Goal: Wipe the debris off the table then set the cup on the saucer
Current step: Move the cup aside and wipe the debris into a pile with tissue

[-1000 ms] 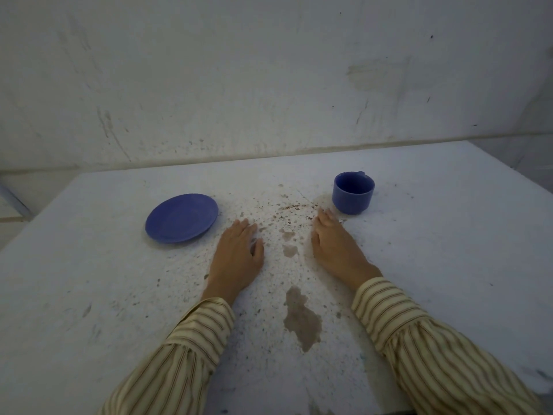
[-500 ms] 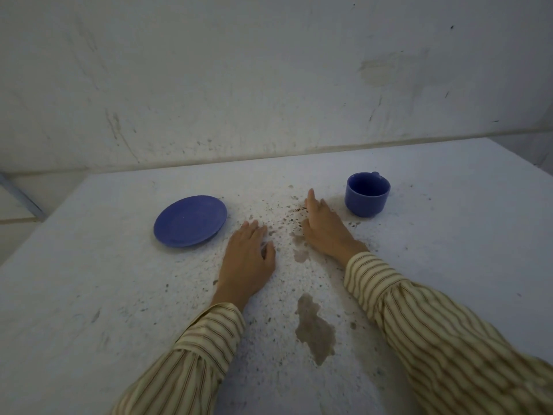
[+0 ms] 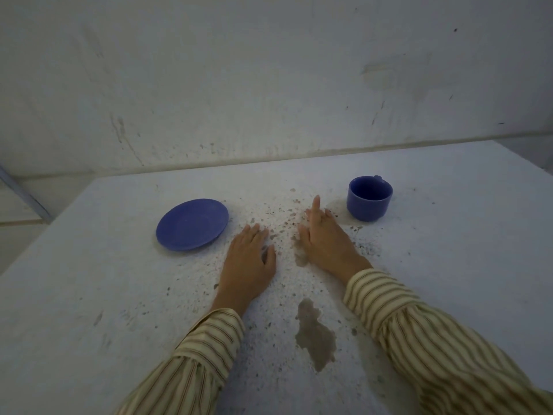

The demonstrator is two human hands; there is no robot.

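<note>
A blue saucer (image 3: 193, 223) lies empty on the white table (image 3: 89, 295), left of centre. A blue cup (image 3: 369, 198) stands upright at the right, apart from the saucer. Brown crumbs of debris (image 3: 281, 220) are scattered between them. My left hand (image 3: 248, 266) rests flat, palm down, just right of the saucer and holds nothing. My right hand (image 3: 327, 242) lies on the table left of the cup, index finger stretched forward into the crumbs, other fingers partly curled, nothing in it.
Two brown stains mark the table: a small stain (image 3: 300, 256) by my right thumb and a larger stain (image 3: 315, 332) nearer me. A scuffed white wall (image 3: 269, 85) rises right behind the table's far edge. The table's left edge (image 3: 45, 232) drops off beside the saucer.
My right hand has slid forward and leftward into the crumbs, its index finger now stretched out. My left hand has stayed flat in place.
</note>
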